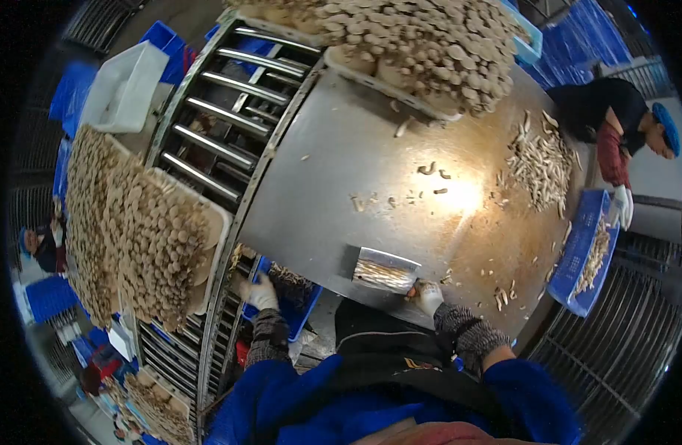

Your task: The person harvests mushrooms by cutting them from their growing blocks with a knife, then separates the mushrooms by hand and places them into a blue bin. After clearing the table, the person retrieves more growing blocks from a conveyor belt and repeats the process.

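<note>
From my end of the feed, my right hand [429, 298] is closed around the handle of a cleaver [385, 271], whose broad blade extends left of that hand over the near edge of the steel table [319, 208]. I can't tell whether blade and metal touch. I judge it stiff and blade-heavy, so the handle, close up behind the blade, is where to hold; the shiny face looks slick.

My left hand [261, 293] is well apart, by the blue crate [302, 317] and the roller conveyor [213, 146], thumb raised, fingers partly hidden; I can't tell whether they pinch anything.

Mushroom clusters [445, 52] sit in a tray [397, 92] well ahead of both hands, with more mushrooms [144, 237] beyond my left hand. I expect them to be soft and easily bruised, the caps fragile, so the pale bases offer the safest hold.
</note>
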A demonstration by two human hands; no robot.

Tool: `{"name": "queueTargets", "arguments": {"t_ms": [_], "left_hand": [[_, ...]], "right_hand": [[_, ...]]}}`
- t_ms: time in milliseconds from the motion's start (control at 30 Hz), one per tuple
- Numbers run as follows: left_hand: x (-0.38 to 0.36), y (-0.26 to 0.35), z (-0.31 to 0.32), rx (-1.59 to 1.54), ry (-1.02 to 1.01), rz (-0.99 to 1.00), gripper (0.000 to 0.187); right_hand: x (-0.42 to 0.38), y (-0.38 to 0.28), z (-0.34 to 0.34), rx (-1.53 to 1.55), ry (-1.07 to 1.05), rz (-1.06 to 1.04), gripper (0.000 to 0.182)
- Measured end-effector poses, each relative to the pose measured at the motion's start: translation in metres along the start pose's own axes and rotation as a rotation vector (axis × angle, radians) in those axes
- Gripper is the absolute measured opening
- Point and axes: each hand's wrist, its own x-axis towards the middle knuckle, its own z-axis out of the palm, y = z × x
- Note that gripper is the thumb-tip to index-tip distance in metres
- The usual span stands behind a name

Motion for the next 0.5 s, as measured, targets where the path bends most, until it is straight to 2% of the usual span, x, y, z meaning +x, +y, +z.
{"name": "queueTargets", "arguments": {"t_ms": [33, 67, 100, 133, 167, 200, 300, 367, 433, 500], "left_hand": [[-0.002, 0.062, -0.014, -0.07, -0.003, 0.215, 0.074], [0.001, 0.119, -0.016, -0.183, -0.011, 0.249, 0.073], [0.011, 0.172, -0.007, -0.558, -0.104, 0.183, 0.072], [0.026, 0.224, -0.005, -0.378, -0.085, 0.386, 0.075], [0.044, 0.273, 0.007, -0.319, -0.105, 0.484, 0.075], [0.058, 0.323, 0.018, -0.452, -0.153, 0.522, 0.074], [0.078, 0.453, 0.071, -0.536, -0.079, 0.786, 0.066], [0.048, 0.528, 0.075, -0.383, 0.033, 0.874, 0.064], [0.018, 0.599, 0.072, -0.25, -0.896, 0.792, 0.061], [-0.065, 0.633, 0.135, -0.472, -0.705, 0.82, 0.063]], "right_hand": [[-0.017, 0.005, 0.003, 0.048, 0.074, -0.024, 0.035], [-0.042, 0.0, -0.003, 0.097, 0.177, -0.042, 0.035], [-0.065, -0.005, -0.011, 0.144, 0.284, -0.064, 0.036], [-0.084, -0.004, -0.013, 0.109, 0.275, 0.033, 0.036], [-0.101, 0.0, -0.01, 0.077, 0.264, 0.133, 0.036], [-0.115, 0.004, -0.004, 0.096, 0.282, 0.224, 0.035], [-0.168, 0.029, 0.048, 0.307, 0.432, 0.416, 0.033], [-0.195, 0.004, 0.038, 0.401, 0.428, 0.683, 0.03], [-0.209, 0.0, 0.063, 0.581, 0.581, 0.746, 0.03], [-0.218, -0.008, 0.068, 0.554, 0.528, 0.815, 0.032]]}}
